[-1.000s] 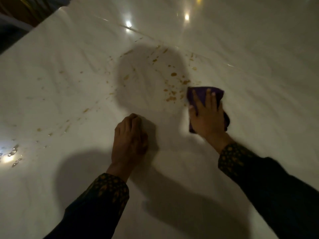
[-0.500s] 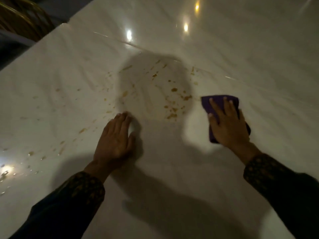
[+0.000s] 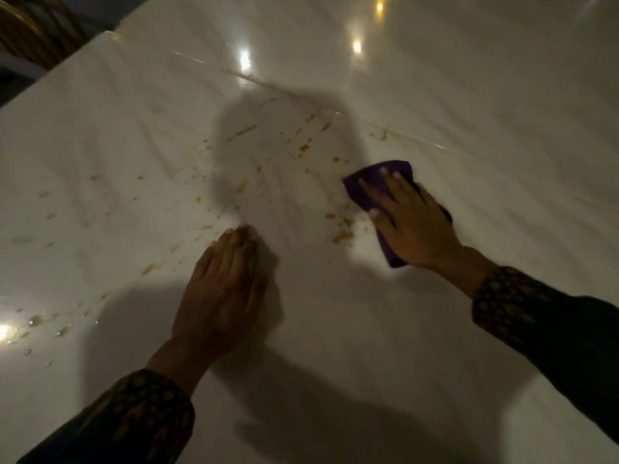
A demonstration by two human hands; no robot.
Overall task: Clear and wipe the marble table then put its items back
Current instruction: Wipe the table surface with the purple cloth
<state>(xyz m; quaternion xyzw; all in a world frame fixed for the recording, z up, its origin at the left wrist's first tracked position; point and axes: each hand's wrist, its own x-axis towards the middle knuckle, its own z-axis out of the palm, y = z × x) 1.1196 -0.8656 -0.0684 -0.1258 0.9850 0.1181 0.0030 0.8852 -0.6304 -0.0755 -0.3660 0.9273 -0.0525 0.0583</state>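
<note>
The white marble table (image 3: 469, 135) fills the view, with brown stains (image 3: 341, 234) spattered across its middle and left. My right hand (image 3: 412, 222) lies flat with straight fingers on a purple cloth (image 3: 363, 187), pressing it onto the marble just right of the stains. My left hand (image 3: 222, 289) rests flat on the bare marble nearer to me, fingers straight and together, holding nothing.
Wet droplets (image 3: 37, 321) glint at the left edge near a light reflection. A seam (image 3: 301, 95) runs across the tabletop beyond the stains. A chair back with gold rods (image 3: 37, 31) stands past the far left corner.
My left hand uncurled from a fist to lie flat. My right hand slid the cloth to the right off the stains, then back toward them. The view shifted nearer.
</note>
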